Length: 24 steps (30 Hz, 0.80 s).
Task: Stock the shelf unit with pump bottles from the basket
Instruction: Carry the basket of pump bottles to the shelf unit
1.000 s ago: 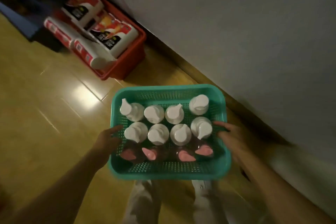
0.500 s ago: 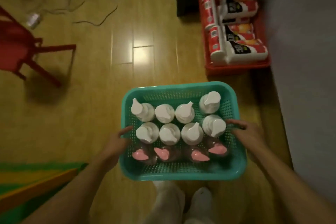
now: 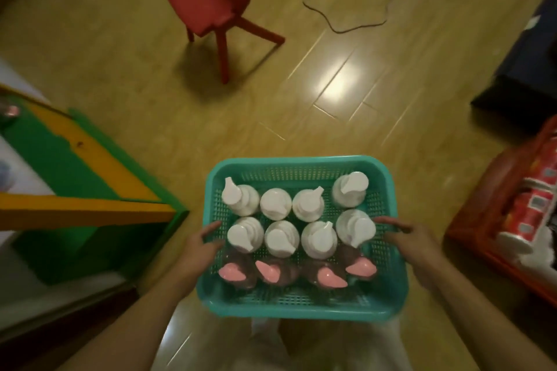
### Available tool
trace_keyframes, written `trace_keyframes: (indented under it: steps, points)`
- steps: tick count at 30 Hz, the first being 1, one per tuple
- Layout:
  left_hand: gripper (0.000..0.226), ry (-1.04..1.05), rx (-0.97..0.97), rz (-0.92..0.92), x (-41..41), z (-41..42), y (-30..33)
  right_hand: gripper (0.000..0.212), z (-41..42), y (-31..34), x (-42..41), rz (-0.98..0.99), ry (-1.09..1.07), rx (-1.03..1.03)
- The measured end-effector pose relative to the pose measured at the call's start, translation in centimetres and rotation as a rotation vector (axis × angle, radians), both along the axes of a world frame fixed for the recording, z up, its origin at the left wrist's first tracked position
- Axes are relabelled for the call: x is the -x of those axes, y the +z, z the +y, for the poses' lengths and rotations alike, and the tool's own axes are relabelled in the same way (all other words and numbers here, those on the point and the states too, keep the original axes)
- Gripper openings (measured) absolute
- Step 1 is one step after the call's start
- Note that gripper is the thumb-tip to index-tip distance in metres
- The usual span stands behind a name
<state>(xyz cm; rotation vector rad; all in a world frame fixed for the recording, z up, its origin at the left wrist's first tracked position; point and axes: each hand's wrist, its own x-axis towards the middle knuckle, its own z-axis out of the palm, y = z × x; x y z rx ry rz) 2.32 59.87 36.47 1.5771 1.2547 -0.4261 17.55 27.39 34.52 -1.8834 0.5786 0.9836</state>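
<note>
The teal basket (image 3: 301,304) is carried in front of the person, above the wooden floor (image 3: 120,54), with one hand on each short side. The left hand (image 3: 199,247) grips the left rim, fingers curled over the edge and closed on the plastic; the right hand (image 3: 419,247) grips the right rim likewise, index finger lying along the top of the wall. Inside stand twelve pump bottles in three rows: two rows with white pump heads (image 3: 280,205) and, nearest the body, a row of four darker bottles with pink pump heads (image 3: 268,272). All appear upright and closely packed, several touching. No bottle has been taken out. A green and yellow unit (image 3: 90,187) sits at the left, just beside the basket in the frame; it may be the shelf unit, though blur prevents confirmation. A red chair (image 3: 217,0) and loose cables (image 3: 346,15) lie ahead, and a red crate (image 3: 494,238) of packaged rolls stands at the right. Assessment: the step in hand is transport of the full basket to the shelf; stocking has not begun. The next move likely calls for setting the basket down level near the unit, so the tall bottles do not topple, then freeing one hand to lift a bottle by its body.
</note>
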Motion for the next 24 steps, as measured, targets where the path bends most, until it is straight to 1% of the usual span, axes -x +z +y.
trace_keyframes:
  steps: [2, 5, 10, 14, 16, 19, 21, 24]
  points:
    - [0.048, 0.15, 0.02, -0.017, -0.9, 0.9, 0.2, 0.039, 2.6, -0.2, -4.2, 0.007, 0.126, -0.057]
    - [0.042, 0.29, 0.043, -0.046, -1.9, 1.8, 0.5, 0.044, 6.5, 0.1, -9.7, -0.009, 0.308, -0.079]
    - [0.026, 0.509, 0.005, -0.121, -3.0, 3.5, -0.2, 0.045, 14.6, 0.9, -16.8, -0.055, 0.567, -0.045]
    - [0.034, 0.758, 0.123, -0.161, -3.2, 5.6, -3.1, 0.043, 21.8, 0.0, -21.1, -0.073, 0.71, -0.033]
    - [0.034, 0.924, 0.199, -0.241, -3.5, 6.2, -4.3, 0.041, 25.4, -0.4, -22.4, -0.057, 0.812, -0.034]
    - [0.034, 1.14, 0.249, -0.305, -4.7, 7.8, -5.0, 0.039, 30.5, -0.6, -23.9, -0.054, 0.936, -0.012]
    - [0.035, 1.228, 0.279, -0.305, -5.1, 9.0, -5.1, 0.036, 33.9, -1.0, -24.7, -0.046, 0.985, 0.018]
    - [0.035, 1.301, 0.294, -0.339, -5.5, 10.8, -4.9, 0.035, 38.8, -1.6, -25.9, -0.021, 1.056, 0.009]
